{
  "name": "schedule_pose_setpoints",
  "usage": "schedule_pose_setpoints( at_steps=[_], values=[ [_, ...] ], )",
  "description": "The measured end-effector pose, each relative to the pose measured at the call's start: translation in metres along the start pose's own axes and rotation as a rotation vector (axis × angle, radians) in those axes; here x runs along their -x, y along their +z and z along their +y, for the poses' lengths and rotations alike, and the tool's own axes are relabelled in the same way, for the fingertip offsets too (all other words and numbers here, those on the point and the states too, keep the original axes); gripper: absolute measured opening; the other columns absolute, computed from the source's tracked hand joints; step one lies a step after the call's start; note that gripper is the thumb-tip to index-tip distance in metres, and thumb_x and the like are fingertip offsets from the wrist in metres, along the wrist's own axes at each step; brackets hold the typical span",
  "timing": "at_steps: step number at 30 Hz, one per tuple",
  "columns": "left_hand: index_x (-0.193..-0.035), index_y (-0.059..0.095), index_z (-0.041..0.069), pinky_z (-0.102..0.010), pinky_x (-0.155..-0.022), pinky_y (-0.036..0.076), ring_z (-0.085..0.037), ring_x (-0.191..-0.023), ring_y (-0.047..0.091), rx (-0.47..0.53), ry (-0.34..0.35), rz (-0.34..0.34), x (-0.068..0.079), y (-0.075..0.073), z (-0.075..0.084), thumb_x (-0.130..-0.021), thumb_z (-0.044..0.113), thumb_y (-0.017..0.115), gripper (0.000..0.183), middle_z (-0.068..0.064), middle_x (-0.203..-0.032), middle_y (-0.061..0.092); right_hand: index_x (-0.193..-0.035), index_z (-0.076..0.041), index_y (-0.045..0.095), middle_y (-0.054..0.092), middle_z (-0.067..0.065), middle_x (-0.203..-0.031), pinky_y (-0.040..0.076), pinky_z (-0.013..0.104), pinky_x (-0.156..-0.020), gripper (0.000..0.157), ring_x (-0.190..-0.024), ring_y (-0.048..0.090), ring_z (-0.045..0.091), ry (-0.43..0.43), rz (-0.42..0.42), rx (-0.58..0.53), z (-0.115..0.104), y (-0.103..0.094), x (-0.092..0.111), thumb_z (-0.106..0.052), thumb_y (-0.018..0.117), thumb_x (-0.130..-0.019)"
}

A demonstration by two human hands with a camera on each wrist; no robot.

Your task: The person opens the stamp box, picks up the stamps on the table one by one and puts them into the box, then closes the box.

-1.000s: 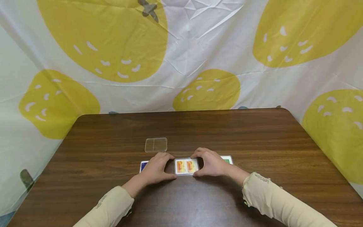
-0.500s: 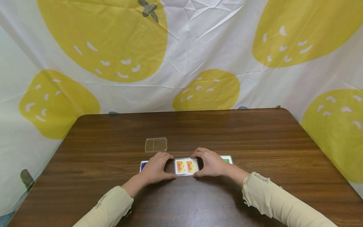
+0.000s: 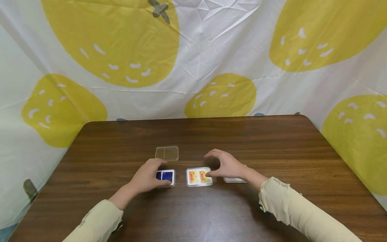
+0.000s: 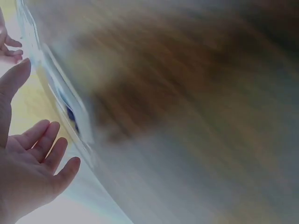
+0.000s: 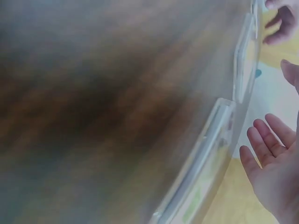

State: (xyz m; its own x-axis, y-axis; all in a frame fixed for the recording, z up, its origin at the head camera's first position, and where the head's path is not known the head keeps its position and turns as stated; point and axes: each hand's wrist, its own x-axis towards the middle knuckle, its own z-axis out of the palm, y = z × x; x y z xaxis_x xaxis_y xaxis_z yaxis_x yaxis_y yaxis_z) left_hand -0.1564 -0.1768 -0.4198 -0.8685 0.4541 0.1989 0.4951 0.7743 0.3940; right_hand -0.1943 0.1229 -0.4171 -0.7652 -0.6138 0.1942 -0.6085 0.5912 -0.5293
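A flat clear case with two orange pictures (image 3: 194,177) lies in the middle of the table, both hands now apart from its left edge and right edge. My left hand (image 3: 146,177) hovers at a similar case with dark blue pictures (image 3: 168,176), thumb and fingers spread; whether it touches the case cannot be told. My right hand (image 3: 228,165) is spread above the table between the orange case and a third case (image 3: 234,180), whose top it mostly covers. In the right wrist view, a green patch shows on that third case. Both wrist views show loose, straight fingers.
A clear plastic lid or tray (image 3: 167,153) with a dividing line lies behind the blue case. The brown wooden table (image 3: 272,144) meets a white cloth with yellow fruit print (image 3: 220,97) along its back.
Both hands have let go of the orange case. My left hand has moved left to the blue case; my right hand has lifted slightly. The orange case stays in place.
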Motion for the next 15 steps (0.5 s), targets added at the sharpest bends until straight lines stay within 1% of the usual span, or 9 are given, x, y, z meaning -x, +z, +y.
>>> schedule_pose_setpoints(
  at_steps=[3, 8, 12, 15],
  values=[
    [-0.111, 0.058, -0.001, -0.043, -0.088, 0.042, -0.029, -0.104, 0.052, 0.0, -0.037, -0.009, 0.009, -0.002, -0.009, -0.064, 0.036, 0.078, 0.064, -0.013, -0.109, 0.059, -0.115, -0.003, 0.058, 0.058, 0.006, -0.112, 0.044, 0.039, -0.088, 0.059, -0.105, 0.054, 0.022, 0.017, 0.004, -0.014, -0.002, -0.001, -0.008, -0.034, 0.077, -0.068],
    [-0.11, 0.058, -0.001, -0.043, -0.086, 0.043, -0.028, -0.102, 0.052, -0.012, -0.074, -0.015, 0.02, -0.002, -0.021, -0.062, 0.037, 0.079, 0.065, -0.011, -0.107, 0.059, -0.117, -0.004, 0.057, 0.057, 0.006, -0.114, 0.043, 0.04, -0.09, 0.06, -0.107, 0.053, 0.023, 0.031, 0.0, -0.004, -0.006, 0.002, -0.027, -0.036, 0.075, -0.07],
    [-0.11, 0.058, -0.001, -0.044, -0.085, 0.044, -0.028, -0.101, 0.053, -0.02, -0.084, -0.003, 0.023, -0.004, -0.025, -0.061, 0.035, 0.081, 0.065, -0.01, -0.105, 0.06, -0.117, -0.003, 0.057, 0.058, 0.008, -0.113, 0.043, 0.038, -0.09, 0.059, -0.107, 0.053, 0.023, 0.026, 0.011, -0.005, -0.009, 0.009, -0.044, -0.035, 0.075, -0.07],
    [-0.11, 0.057, -0.001, -0.044, -0.085, 0.044, -0.028, -0.1, 0.053, -0.021, -0.081, -0.004, 0.026, -0.005, -0.027, -0.06, 0.034, 0.081, 0.065, -0.01, -0.104, 0.06, -0.118, -0.003, 0.056, 0.058, 0.009, -0.115, 0.042, 0.037, -0.092, 0.061, -0.108, 0.053, 0.023, 0.048, 0.007, -0.028, -0.011, 0.018, -0.058, -0.035, 0.075, -0.07]
  ],
)
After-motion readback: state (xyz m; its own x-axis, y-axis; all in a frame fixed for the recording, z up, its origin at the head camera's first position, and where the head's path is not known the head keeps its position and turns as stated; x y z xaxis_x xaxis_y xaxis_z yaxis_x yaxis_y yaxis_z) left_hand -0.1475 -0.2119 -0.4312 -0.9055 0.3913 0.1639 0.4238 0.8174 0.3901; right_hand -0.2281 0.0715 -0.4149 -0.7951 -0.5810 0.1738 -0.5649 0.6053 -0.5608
